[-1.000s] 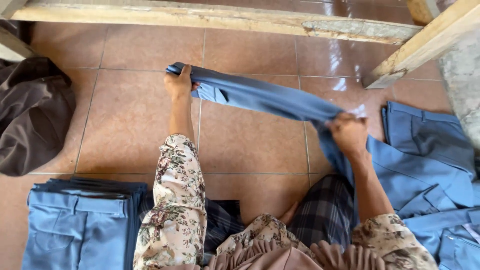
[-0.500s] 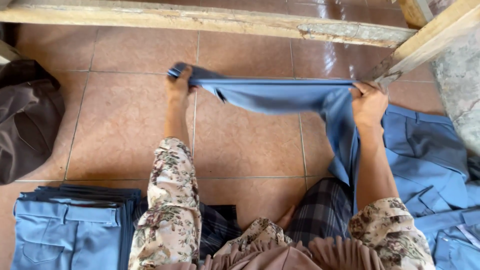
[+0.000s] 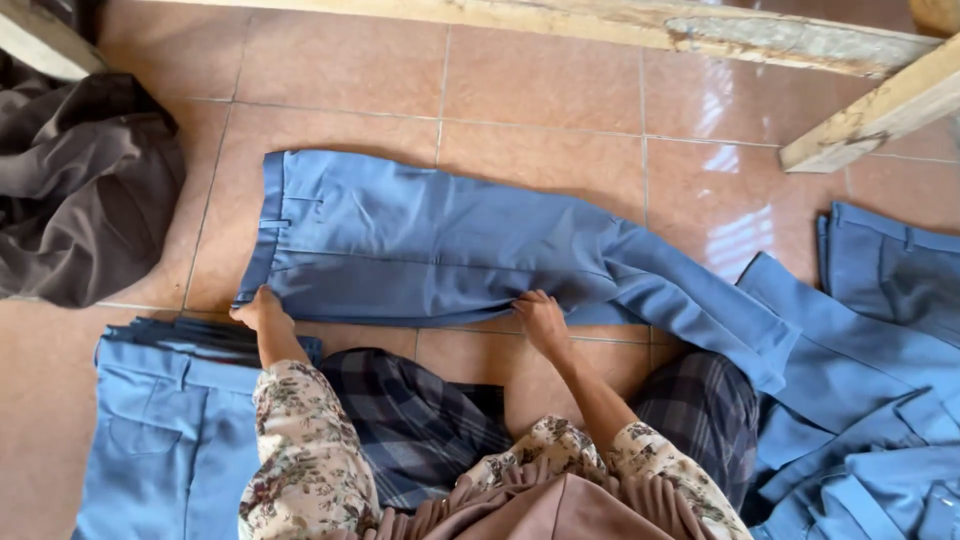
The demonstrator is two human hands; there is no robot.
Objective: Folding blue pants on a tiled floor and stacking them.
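Closest in, the person sits with legs in a dark plaid cloth (image 3: 420, 420) and sleeves of a pale floral print (image 3: 300, 450), and both hands now rest low on the blue trousers of smooth woven fabric (image 3: 430, 250), which a moment ago hung stretched in the air between them and have since been laid flat on the terracotta tiled floor (image 3: 560, 90). The left hand (image 3: 262, 310) sits at the near corner of the trousers' waistband, fingers curled onto the hem; whether its grip pinches the cloth or only presses it I cannot tell. The right hand (image 3: 540, 315) lies at the near edge of the trousers about midway along, fingers bent down onto the fabric, likewise pressing or lightly pinching. With the garment down and spread, the work in hand reads as smoothing it flat. Just nearer than the trousers, on the left, a neat stack of folded blue garments (image 3: 150, 420) lies; to the right of the trousers a loose heap of more blue garments (image 3: 880, 350) spreads. Left of the trousers a brown crumpled cloth (image 3: 80, 190) sits, and beyond them a rough wooden beam (image 3: 620, 25) crosses the floor.
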